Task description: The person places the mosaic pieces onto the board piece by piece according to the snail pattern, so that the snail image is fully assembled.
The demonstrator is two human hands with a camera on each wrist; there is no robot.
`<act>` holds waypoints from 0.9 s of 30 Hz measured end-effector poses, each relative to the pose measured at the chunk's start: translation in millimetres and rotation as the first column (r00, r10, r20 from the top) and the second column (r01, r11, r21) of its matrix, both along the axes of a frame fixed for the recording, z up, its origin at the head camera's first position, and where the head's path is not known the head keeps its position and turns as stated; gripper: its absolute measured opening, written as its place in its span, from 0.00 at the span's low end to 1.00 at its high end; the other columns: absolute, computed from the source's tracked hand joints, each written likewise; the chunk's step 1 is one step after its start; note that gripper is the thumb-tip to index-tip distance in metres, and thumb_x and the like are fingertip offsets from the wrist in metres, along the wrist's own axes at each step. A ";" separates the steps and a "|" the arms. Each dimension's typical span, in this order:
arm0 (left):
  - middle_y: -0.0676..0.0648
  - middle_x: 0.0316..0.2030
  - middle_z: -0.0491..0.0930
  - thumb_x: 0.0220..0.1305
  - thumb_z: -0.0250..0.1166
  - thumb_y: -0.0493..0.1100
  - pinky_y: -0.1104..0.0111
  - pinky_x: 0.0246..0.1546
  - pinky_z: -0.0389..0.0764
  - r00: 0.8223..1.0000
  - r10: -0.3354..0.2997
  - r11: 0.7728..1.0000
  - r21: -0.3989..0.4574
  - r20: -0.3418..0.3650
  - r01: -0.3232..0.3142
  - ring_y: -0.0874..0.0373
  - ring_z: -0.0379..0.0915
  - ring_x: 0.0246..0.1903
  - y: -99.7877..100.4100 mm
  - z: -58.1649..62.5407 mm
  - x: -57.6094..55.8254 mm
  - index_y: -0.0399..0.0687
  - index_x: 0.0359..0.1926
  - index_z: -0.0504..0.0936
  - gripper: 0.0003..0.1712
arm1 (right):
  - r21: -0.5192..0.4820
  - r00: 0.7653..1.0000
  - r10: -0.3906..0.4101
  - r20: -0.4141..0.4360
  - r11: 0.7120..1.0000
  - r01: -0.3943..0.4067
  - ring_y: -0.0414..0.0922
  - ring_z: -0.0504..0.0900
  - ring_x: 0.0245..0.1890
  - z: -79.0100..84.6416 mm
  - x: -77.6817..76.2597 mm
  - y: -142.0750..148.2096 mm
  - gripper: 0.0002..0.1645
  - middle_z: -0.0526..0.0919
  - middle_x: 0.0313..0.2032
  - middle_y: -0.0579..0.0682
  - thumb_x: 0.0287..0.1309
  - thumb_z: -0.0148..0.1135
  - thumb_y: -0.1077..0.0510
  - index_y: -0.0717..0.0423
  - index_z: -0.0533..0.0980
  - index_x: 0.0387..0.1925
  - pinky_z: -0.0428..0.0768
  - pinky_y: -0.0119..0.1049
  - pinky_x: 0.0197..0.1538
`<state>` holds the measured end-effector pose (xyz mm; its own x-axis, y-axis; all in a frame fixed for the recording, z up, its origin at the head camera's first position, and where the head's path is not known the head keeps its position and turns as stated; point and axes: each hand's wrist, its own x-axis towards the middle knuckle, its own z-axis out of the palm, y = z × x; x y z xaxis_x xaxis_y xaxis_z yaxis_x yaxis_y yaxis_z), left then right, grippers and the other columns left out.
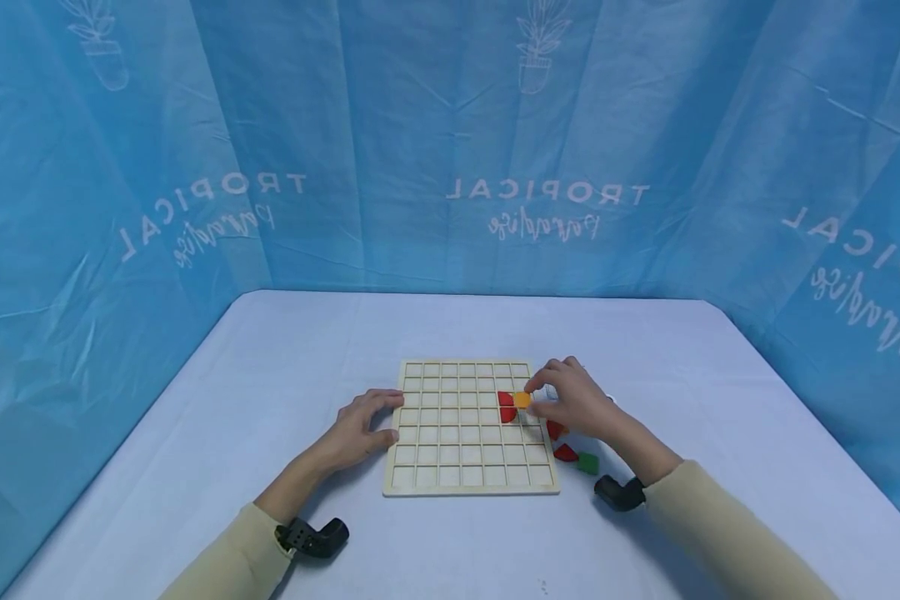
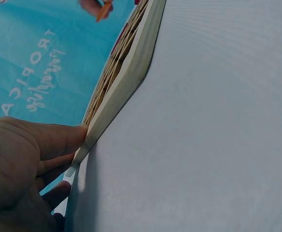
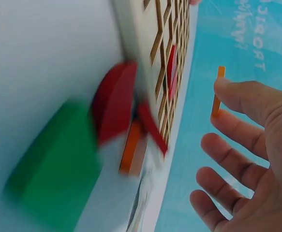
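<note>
A wooden board [image 1: 450, 457] with a grid of square recesses lies flat on the table. At its left edge rests my left hand [image 1: 354, 432]; the left wrist view shows the thumb [image 2: 63, 139] touching the board's side. My right hand [image 1: 576, 402] pinches a small flat orange tile [image 1: 522, 400] between thumb and index finger, over the board's right part. In the right wrist view the tile [image 3: 216, 100] is held edge-on, with the other fingers spread loosely. Two red pieces with a curved side [image 1: 507, 414] sit in the grid beside the orange tile.
Right of the board lie loose pieces: a green one [image 1: 588, 463], a red one [image 1: 566, 452] and another red piece [image 1: 553, 429] partly hidden by my right wrist. In the right wrist view an orange piece [image 3: 129, 151] lies among them. A blue printed curtain [image 1: 390, 125] surrounds the white table [image 1: 315, 333].
</note>
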<state>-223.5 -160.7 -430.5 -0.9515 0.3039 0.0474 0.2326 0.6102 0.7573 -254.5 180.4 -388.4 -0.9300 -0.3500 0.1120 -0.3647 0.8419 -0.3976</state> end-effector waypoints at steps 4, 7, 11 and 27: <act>0.45 0.66 0.64 0.58 0.64 0.37 0.42 0.69 0.40 1.000 0.002 1.000 0.005 0.006 -0.002 0.42 0.48 0.71 0.5 0.6 0.6 0.42 0.60 0.72 0.28 | 0.021 1.000 -0.014 0.025 1.000 0.014 0.46 0.68 0.47 -3.1 -10.0 -18.5 0.14 0.79 0.42 0.45 0.48 0.70 0.50 0.45 0.82 0.39 0.76 0.43 0.45; 0.45 0.66 0.64 0.58 0.64 0.37 0.41 0.69 0.40 1.000 0.005 1.000 0.008 0.011 -0.005 0.42 0.47 0.71 0.8 0.9 1.1 0.42 0.60 0.72 0.28 | 0.027 0.998 -0.027 0.052 0.999 0.026 0.45 0.68 0.47 -6.1 -17.4 -27.4 0.13 0.79 0.42 0.43 0.49 0.69 0.49 0.43 0.82 0.39 0.75 0.44 0.44; 0.45 0.66 0.64 0.57 0.64 0.37 0.40 0.68 0.41 1.000 0.002 1.000 0.008 0.003 -0.002 0.41 0.48 0.71 0.3 1.0 1.7 0.42 0.60 0.72 0.28 | 0.039 0.998 -0.026 0.060 0.999 0.024 0.45 0.68 0.47 -9.7 -26.1 -35.5 0.12 0.79 0.41 0.41 0.49 0.69 0.49 0.42 0.82 0.38 0.74 0.44 0.43; 0.44 0.66 0.65 0.57 0.64 0.37 0.43 0.68 0.41 1.000 -0.009 1.000 0.001 -0.010 0.009 0.41 0.49 0.70 0.0 1.2 0.7 0.41 0.60 0.72 0.28 | 0.093 0.998 0.058 0.037 0.994 -0.062 0.44 0.69 0.41 -16.8 -34.7 -45.0 0.12 0.80 0.38 0.43 0.49 0.70 0.49 0.44 0.83 0.37 0.71 0.38 0.42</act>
